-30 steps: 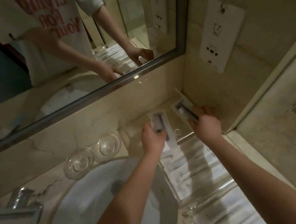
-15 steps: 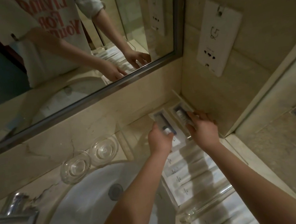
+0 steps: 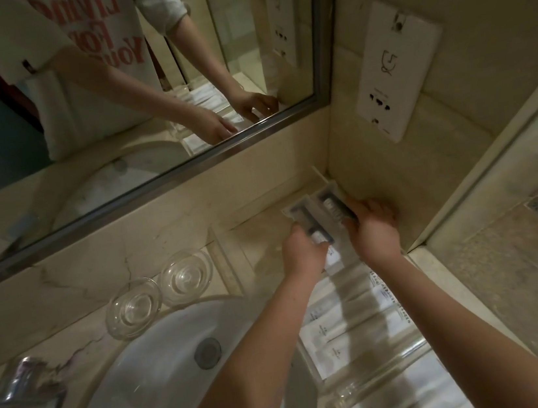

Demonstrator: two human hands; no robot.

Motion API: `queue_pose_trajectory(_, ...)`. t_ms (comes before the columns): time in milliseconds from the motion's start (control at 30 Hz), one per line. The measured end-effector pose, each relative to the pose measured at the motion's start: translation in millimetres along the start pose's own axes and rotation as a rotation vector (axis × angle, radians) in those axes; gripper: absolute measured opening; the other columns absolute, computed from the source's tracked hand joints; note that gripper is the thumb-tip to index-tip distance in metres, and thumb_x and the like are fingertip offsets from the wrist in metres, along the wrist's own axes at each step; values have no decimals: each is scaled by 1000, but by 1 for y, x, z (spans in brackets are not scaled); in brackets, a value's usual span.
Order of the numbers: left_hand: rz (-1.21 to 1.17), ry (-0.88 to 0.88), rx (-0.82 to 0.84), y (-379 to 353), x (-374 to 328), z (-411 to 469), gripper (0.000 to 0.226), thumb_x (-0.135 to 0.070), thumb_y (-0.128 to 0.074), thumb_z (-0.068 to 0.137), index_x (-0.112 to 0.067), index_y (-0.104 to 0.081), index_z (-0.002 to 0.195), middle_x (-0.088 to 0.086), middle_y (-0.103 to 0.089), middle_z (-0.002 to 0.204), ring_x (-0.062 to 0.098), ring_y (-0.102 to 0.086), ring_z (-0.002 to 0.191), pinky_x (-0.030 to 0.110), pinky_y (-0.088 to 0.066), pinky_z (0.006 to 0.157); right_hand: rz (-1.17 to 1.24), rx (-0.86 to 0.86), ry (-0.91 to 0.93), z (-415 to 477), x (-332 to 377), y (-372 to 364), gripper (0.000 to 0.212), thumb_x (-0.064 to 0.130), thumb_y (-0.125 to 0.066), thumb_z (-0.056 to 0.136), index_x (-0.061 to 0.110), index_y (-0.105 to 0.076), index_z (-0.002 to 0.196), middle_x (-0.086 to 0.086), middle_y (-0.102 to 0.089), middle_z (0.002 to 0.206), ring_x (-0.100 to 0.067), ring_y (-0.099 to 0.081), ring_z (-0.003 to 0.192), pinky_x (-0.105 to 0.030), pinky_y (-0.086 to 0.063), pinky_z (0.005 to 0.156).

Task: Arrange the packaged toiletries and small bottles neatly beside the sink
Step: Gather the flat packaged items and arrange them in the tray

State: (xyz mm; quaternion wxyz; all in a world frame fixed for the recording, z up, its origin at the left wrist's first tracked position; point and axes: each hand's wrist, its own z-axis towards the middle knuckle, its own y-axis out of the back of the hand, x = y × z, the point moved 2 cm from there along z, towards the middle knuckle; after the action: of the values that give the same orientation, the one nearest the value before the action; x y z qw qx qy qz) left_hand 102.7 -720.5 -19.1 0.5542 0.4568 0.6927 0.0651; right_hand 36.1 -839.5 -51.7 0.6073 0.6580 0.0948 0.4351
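Two clear toiletry packets lie side by side in the counter's back right corner. My left hand (image 3: 304,250) grips the near end of the left packet (image 3: 304,221), which shows a dark item inside. My right hand (image 3: 371,228) holds the right packet (image 3: 331,204) down against the side wall. Nearer to me, a row of white packaged toiletries (image 3: 351,316) lies flat on the counter to the right of the sink (image 3: 141,385). My forearms partly cover that row.
Two clear glass dishes (image 3: 133,307) (image 3: 186,274) sit behind the sink. The faucet (image 3: 22,390) stands at the left. A clear glass (image 3: 369,375) lies across the packets near me. A mirror (image 3: 130,95) runs along the back wall; a socket plate (image 3: 397,70) hangs on the right wall.
Both hands have lowered their packets from the air down onto the counter in the corner, and the two packets now lie next to each other.
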Motion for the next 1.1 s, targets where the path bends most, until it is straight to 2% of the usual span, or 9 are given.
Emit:
queue_pose_trajectory(167, 34, -7, -2, 0, 1, -1, 39, -20, -66, 83, -6, -50, 116, 13, -63, 114, 29, -61, 103, 27, -44, 73, 4, 14, -24, 0, 1, 1, 41, 15, -62, 84, 12, -59, 125, -22, -60, 109, -44, -50, 105, -48, -40, 91)
queue_pose_trajectory(300, 88, -21, -16, 7, 5, -3, 44, -29, -68, 81, -9, -51, 116, 11, -64, 115, 29, -61, 105, 35, -52, 83, -26, 28, 0, -6, 5, 6, 43, 25, -53, 86, 8, -56, 126, -22, -59, 114, -44, -52, 105, -47, -42, 88)
queue_pose_trajectory(400, 162, -58, -30, 17, 9, -8, 48, -34, -63, 83, -13, -48, 123, 11, -61, 118, 29, -60, 106, 37, -52, 85, -71, 72, 36, -17, 10, 11, 48, 27, -57, 87, 10, -50, 132, -19, -55, 126, -42, -50, 112, -47, -43, 88)
queue_pose_trajectory(467, 241, -104, -43, 27, 13, -13, 51, -34, -59, 86, -12, -44, 129, 13, -59, 119, 32, -57, 108, 37, -49, 85, -84, 59, 42, -26, 14, 16, 48, 28, -61, 86, 9, -52, 129, -20, -54, 129, -42, -50, 113, -49, -42, 89)
queue_pose_trajectory(533, 314, -157, -53, 38, 19, -20, 52, -32, -58, 87, -10, -43, 131, 16, -58, 117, 33, -55, 109, 37, -47, 86, -88, 22, 62, -38, 19, 21, 44, 31, -59, 85, 7, -57, 122, -22, -58, 122, -42, -53, 107, -49, -42, 87)
queue_pose_trajectory(633, 418, -237, -77, 56, 27, -37, 53, -32, -54, 89, -8, -41, 134, 16, -54, 125, 33, -48, 116, 38, -42, 93, -64, -40, 165, -58, 28, 28, 48, 38, -47, 84, 7, -59, 119, -22, -62, 112, -42, -58, 99, -50, -48, 81)
queue_pose_trajectory(867, 574, -345, -178, 99, 58, -94, 55, -35, -51, 89, -13, -38, 137, 8, -47, 137, 28, -39, 128, 38, -34, 103, 46, -20, 300, -114, 67, 41, 41, 26, -62, 80, 8, -60, 117, -19, -59, 123, -43, -54, 112, -52, -47, 86)
queue_pose_trajectory(967, 599, -347, -202, 115, 77, -121, 55, -34, -51, 89, -14, -37, 138, 6, -42, 141, 27, -34, 131, 39, -32, 105, 75, 4, 360, -140, 86, 41, 39, 19, -70, 77, 7, -61, 114, -20, -60, 120, -44, -56, 109, -51, -49, 83)
queue_pose_trajectory(1100, 621, -318, -225, 140, 114, -157, 50, -34, -50, 89, -16, -41, 134, 3, -40, 143, 23, -31, 133, 37, -31, 104, 83, 79, 424, -179, 115, 33, 40, 23, -66, 76, 9, -62, 113, -19, -61, 118, -43, -57, 105, -49, -51, 81)
